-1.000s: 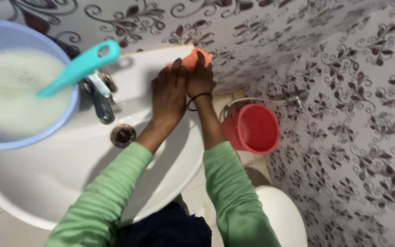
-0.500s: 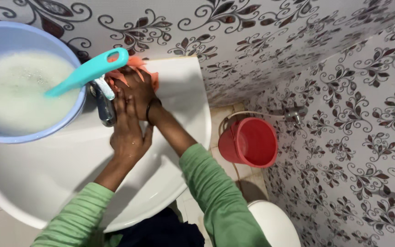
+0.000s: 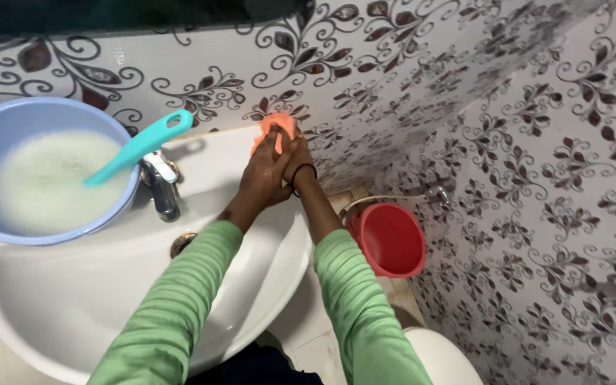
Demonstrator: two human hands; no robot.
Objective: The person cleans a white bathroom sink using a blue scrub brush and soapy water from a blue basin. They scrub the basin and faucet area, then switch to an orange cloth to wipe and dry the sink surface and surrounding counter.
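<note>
An orange sponge (image 3: 280, 125) lies on the far right corner of the white sink (image 3: 44, 314), against the patterned wall tiles. Both my hands press on it together. My left hand (image 3: 264, 175) lies flat with its fingers over the sponge. My right hand (image 3: 299, 158) is beside and partly under it, with a black band on the wrist. Most of the sponge is hidden under my fingers. Both arms are in green sleeves.
A blue basin (image 3: 8, 125) of foamy water sits on the sink's left side, with a teal brush handle (image 3: 140, 146) sticking out. A chrome tap (image 3: 162, 187) and the drain (image 3: 182, 243) are left of my hands. A red bucket (image 3: 391, 239) and a white toilet (image 3: 442, 356) stand on the floor at right.
Both hands and the sponge went from the sink's right rim to the tap, then back right to the far right corner by the wall.
</note>
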